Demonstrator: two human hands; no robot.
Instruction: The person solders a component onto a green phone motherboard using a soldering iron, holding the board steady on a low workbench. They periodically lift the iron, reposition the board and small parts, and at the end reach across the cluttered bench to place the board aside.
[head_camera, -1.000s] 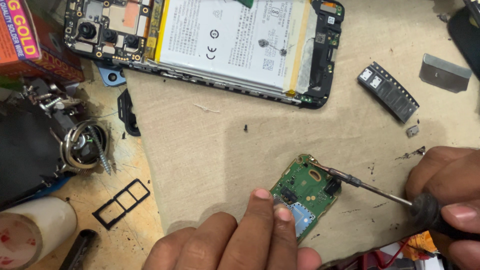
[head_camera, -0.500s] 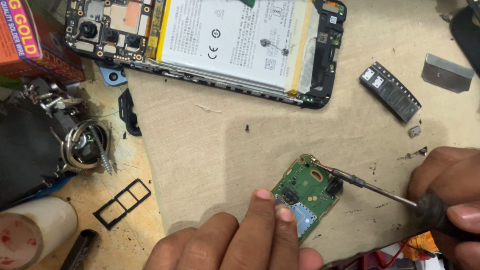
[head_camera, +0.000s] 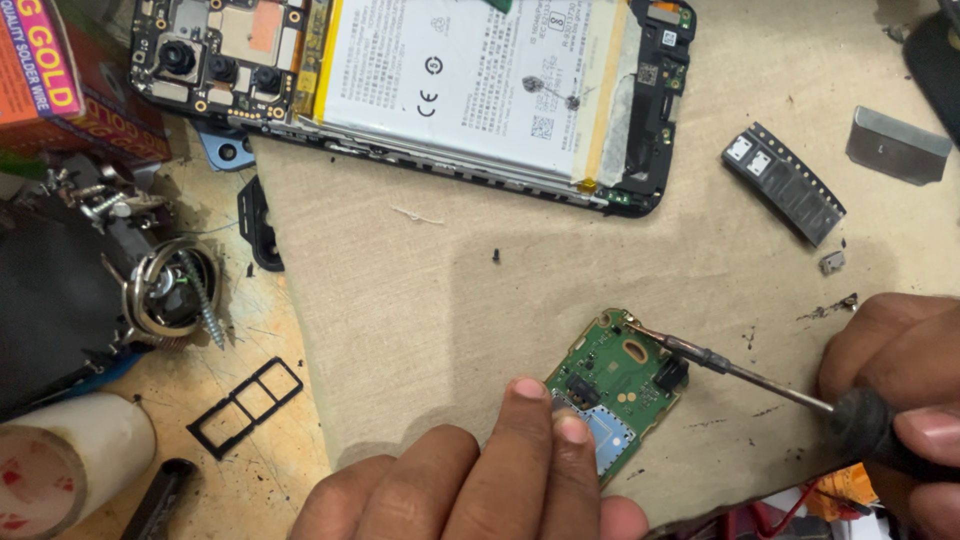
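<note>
A small green circuit board (head_camera: 625, 378) lies on the beige cloth mat (head_camera: 420, 330) near the front edge. My left hand (head_camera: 480, 480) presses two fingertips on the board's near end and holds it flat. My right hand (head_camera: 895, 400) grips the black handle of a soldering iron (head_camera: 745, 370). The iron's tip touches the board's far corner. An opened phone (head_camera: 440, 90) with its white battery and camera modules exposed lies at the top of the mat.
A black SIM tray (head_camera: 245, 405) and a coiled wire stand with a screw (head_camera: 170, 290) sit left on the wooden bench. A tape roll (head_camera: 65, 460) is bottom left, an orange box (head_camera: 60, 70) top left. A black component strip (head_camera: 785, 182) and metal blade (head_camera: 897, 145) lie right.
The soldering iron tip shifted very slightly on the board's corner. My left hand stays pressed on the board.
</note>
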